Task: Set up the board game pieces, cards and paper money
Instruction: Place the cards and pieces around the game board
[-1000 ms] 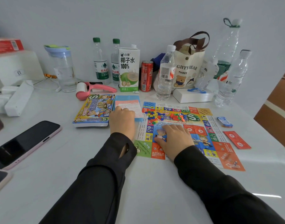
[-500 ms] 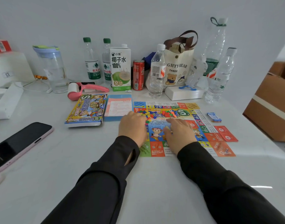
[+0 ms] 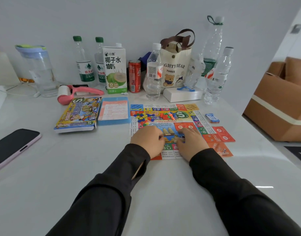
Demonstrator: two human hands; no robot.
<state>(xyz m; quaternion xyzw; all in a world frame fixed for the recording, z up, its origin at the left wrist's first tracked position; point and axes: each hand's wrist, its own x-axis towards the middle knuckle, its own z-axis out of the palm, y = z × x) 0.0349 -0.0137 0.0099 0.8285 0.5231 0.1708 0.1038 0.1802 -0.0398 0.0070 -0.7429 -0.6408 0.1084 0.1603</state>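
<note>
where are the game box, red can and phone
game box [image 3: 78,114], head view, middle of its cover
red can [image 3: 134,77], head view, middle of its side
phone [image 3: 11,147], head view, middle of its dark screen

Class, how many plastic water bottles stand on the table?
5 bottles: two green-capped left of the carton, one right of the can, two right of the bag. A crumpled sixth may lean beside the bag.

Head view, forward-down, over near table [image 3: 78,167]
</note>
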